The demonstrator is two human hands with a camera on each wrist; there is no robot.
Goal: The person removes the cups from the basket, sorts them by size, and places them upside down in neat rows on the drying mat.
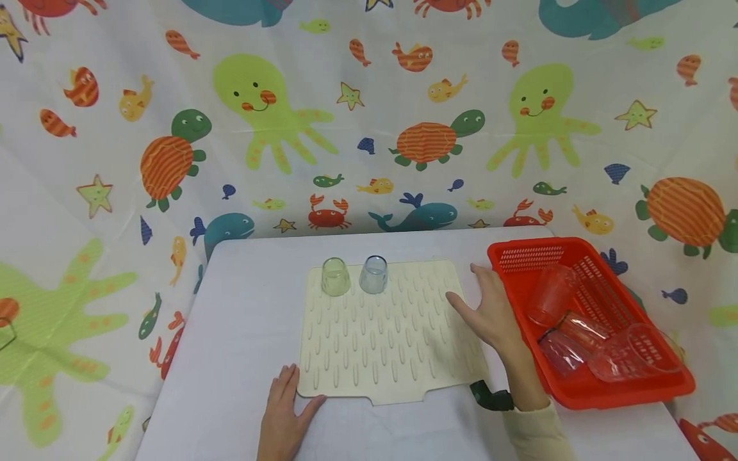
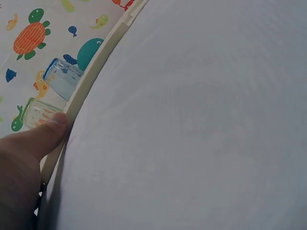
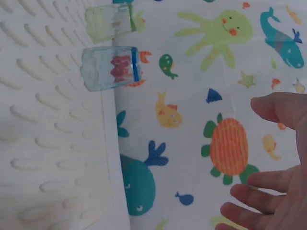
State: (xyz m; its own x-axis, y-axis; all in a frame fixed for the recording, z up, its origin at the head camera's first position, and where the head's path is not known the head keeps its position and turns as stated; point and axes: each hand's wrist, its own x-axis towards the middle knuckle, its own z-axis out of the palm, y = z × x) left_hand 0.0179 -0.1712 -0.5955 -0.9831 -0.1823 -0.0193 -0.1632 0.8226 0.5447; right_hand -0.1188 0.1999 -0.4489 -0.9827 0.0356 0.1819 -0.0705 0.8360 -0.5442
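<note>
A cream drying mat (image 1: 398, 333) with raised ridges lies on the white table. Near its far left corner stand a greenish glass (image 1: 336, 277) and a bluish glass (image 1: 373, 275), side by side. My left hand (image 1: 284, 410) rests at the mat's near left corner, its thumb touching the edge in the left wrist view. Above the mat's right side my right hand (image 1: 490, 310) is spread, thumb apart from the fingers, holding nothing. In the right wrist view, both glasses stand well away from those fingers (image 3: 259, 199).
To the right sits a red plastic basket (image 1: 576, 400) with perforated sides. It holds a clear tumbler (image 1: 552, 294), a clear pitcher-like vessel (image 1: 623, 358) and other clear glassware (image 1: 567, 346). A curtain (image 1: 369, 173) printed with sea animals hangs behind the table.
</note>
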